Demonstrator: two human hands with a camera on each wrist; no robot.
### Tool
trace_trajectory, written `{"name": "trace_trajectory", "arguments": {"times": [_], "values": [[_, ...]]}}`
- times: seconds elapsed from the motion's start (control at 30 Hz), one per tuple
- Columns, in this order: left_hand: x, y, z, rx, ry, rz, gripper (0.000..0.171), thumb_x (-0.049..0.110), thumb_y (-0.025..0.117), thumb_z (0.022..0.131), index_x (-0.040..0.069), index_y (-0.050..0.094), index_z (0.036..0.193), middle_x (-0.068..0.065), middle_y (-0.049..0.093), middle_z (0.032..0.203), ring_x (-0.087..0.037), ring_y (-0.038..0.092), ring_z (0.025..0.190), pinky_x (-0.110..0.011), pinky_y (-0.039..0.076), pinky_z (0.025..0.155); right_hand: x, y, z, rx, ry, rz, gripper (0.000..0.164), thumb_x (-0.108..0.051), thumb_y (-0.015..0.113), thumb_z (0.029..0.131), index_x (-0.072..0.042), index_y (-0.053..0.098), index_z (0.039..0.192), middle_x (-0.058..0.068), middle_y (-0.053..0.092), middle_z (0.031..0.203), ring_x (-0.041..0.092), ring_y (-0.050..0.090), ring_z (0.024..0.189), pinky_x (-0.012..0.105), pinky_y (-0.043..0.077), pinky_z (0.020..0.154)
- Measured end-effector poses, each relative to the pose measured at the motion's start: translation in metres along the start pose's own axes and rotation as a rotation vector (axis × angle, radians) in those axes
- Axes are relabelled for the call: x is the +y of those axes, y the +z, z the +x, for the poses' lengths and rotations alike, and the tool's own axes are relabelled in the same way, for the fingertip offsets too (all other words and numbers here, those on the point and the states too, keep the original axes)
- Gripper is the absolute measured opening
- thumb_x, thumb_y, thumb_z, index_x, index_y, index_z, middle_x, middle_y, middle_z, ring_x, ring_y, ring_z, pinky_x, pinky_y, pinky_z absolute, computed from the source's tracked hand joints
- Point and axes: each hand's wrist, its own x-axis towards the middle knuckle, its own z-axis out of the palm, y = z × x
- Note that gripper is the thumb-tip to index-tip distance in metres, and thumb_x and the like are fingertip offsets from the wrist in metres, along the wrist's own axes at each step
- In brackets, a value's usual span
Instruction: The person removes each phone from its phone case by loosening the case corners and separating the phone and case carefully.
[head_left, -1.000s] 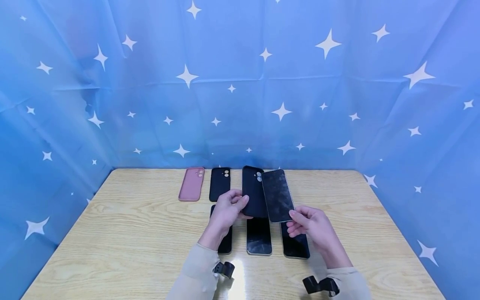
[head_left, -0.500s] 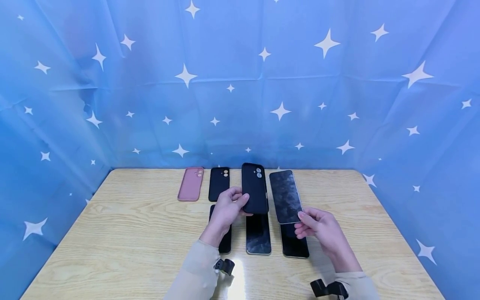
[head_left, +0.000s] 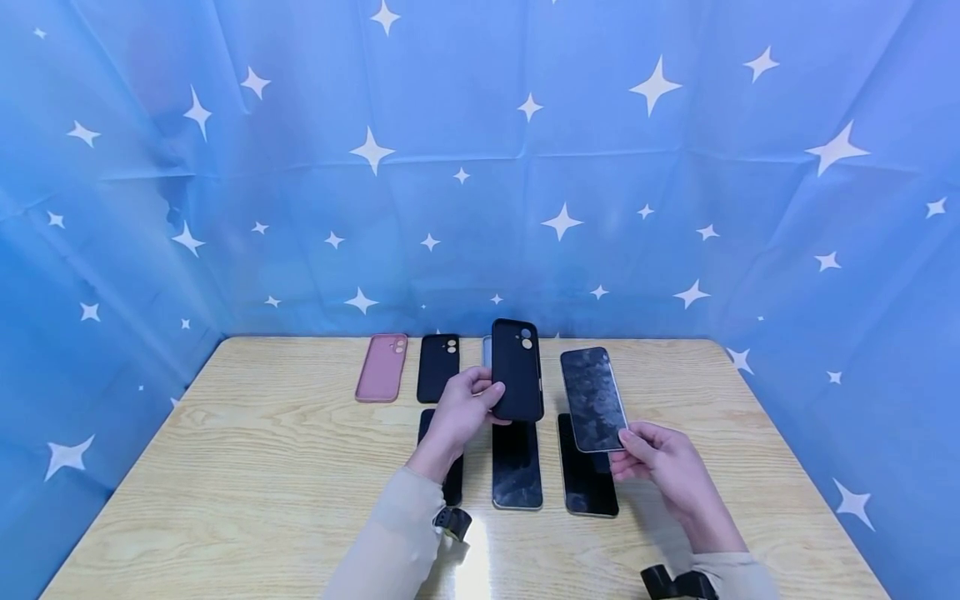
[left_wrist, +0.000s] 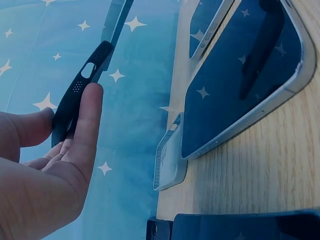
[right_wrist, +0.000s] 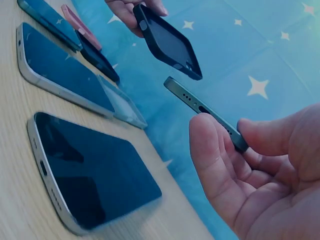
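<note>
My left hand (head_left: 459, 412) pinches a black phone case (head_left: 516, 375) between thumb and fingers at its lower left side. The case is lifted off the table, its hollow inside facing me and its camera cutout at the upper right. To the right, apart from it, my right hand (head_left: 669, 471) pinches the lower right corner of a dark-screened smartphone (head_left: 592, 400). That phone is raised and slightly tilted, screen towards me. In the right wrist view its bottom edge (right_wrist: 200, 106) shows the port, with the raised case (right_wrist: 167, 42) beyond it.
On the table lie a left phone (head_left: 453, 483), a middle phone (head_left: 517, 475) and a right phone (head_left: 588, 483). Behind them lie a pink case (head_left: 382, 368), another black case (head_left: 438, 371) and a pale blue case (head_left: 487, 352), mostly covered by the raised one. A starry curtain (head_left: 480, 208) hangs behind.
My right hand has moved the smartphone rightward, away from the black case. My left hand has raised the case slightly and shifted it a little right, exposing the pale blue case.
</note>
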Motion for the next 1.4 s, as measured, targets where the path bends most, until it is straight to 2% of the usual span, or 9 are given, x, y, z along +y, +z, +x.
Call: {"name": "trace_trajectory", "arguments": {"times": [0.2, 0.57, 0.9, 1.4], "values": [[0.002, 0.003, 0.002, -0.038, 0.006, 0.003, 0.028, 0.002, 0.048, 0.108, -0.009, 0.055, 0.133, -0.026, 0.067, 0.123, -0.034, 0.071, 0.104, -0.043, 0.066, 0.079, 0.007, -0.010, -0.002, 0.017, 0.003, -0.026, 0.021, 0.000, 0.050, 0.107, 0.018, 0.058, 0.108, 0.013, 0.068, 0.079, 0.018, 0.069, 0.066, 0.032, 0.065, 0.064], [0.004, 0.012, 0.009, -0.044, -0.034, 0.007, 0.034, -0.001, 0.043, 0.109, -0.008, 0.051, 0.141, -0.026, 0.061, 0.129, -0.038, 0.067, 0.113, -0.042, 0.066, 0.080, 0.019, -0.030, -0.011, 0.031, 0.064, -0.101, 0.023, 0.001, 0.047, 0.107, 0.021, 0.056, 0.113, 0.013, 0.069, 0.081, 0.018, 0.070, 0.067, 0.032, 0.065, 0.066], [0.002, 0.019, 0.015, -0.061, -0.037, -0.002, 0.030, -0.001, 0.043, 0.109, -0.007, 0.053, 0.136, -0.025, 0.063, 0.127, -0.038, 0.069, 0.109, -0.043, 0.066, 0.080, 0.027, -0.043, -0.017, 0.051, 0.109, -0.142, 0.026, 0.000, 0.046, 0.108, 0.022, 0.053, 0.119, 0.012, 0.070, 0.082, 0.018, 0.071, 0.069, 0.033, 0.066, 0.068], [0.005, 0.025, 0.020, -0.045, -0.050, 0.029, 0.030, 0.002, 0.045, 0.109, -0.005, 0.054, 0.137, -0.022, 0.063, 0.128, -0.036, 0.069, 0.108, -0.044, 0.066, 0.080, 0.041, -0.056, -0.027, 0.054, 0.206, -0.208, 0.025, -0.002, 0.044, 0.109, 0.020, 0.055, 0.114, 0.011, 0.071, 0.082, 0.019, 0.073, 0.069, 0.033, 0.065, 0.068]]}}
